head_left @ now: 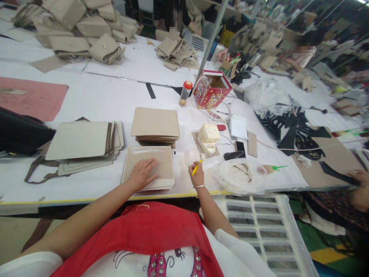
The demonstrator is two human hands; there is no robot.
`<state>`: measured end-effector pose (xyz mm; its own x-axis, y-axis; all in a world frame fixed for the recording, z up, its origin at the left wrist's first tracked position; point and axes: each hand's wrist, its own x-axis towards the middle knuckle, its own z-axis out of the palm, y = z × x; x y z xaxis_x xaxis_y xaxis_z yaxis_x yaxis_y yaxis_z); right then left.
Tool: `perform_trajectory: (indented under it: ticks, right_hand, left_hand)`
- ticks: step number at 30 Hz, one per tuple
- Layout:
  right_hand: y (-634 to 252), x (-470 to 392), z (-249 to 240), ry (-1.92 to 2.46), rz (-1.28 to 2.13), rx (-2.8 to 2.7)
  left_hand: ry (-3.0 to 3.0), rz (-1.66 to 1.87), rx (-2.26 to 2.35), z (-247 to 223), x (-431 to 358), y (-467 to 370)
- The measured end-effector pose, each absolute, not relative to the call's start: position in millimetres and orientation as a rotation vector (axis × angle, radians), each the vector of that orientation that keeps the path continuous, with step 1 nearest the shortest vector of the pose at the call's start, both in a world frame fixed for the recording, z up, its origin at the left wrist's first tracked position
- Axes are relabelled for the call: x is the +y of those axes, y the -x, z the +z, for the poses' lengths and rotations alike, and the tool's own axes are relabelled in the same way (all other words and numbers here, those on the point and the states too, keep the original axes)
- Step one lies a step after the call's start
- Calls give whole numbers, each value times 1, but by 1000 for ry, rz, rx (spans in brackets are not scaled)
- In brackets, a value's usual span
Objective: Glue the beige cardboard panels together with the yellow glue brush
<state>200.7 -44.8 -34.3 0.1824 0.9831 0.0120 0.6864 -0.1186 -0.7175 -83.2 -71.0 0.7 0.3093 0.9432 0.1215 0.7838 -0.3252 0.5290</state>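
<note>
My left hand [143, 173] lies flat with fingers spread on the top beige panel [165, 161] of a low stack at the table's front. Whitish streaks run along that panel's far edge. In my right hand [197, 177] is a yellow-handled brush [196, 168], its pale tip pointing away from me, close to the mouth of a cream plastic glue container [208, 134]. The container lies on its side on a piece of brown board. Just beyond the panel under my left hand stands a second stack of beige panels [155, 122].
Grey-beige flap pieces [77, 140] are piled on the left beside a black bag [21, 132]. On the right are a plastic bag [239, 175], a phone [240, 149] and a red patterned box [213, 90]. A metal pole [211, 40] rises behind. Other people sit at neighbouring tables.
</note>
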Motion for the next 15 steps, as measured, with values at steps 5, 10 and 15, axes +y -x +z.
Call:
perform_trajectory:
  ticks: [5, 10, 15]
  right_hand:
    - [-181, -55, 23, 1362, 1102, -1542]
    - [-155, -63, 53, 1184, 1310, -1558]
    - [-140, -69, 56, 1178, 1427, -1483]
  left_hand:
    - [-1126, 743, 1376, 33, -56, 42]
    - [-442, 731, 949, 50, -42, 27]
    - [-316, 1043, 1053, 47, -45, 44]
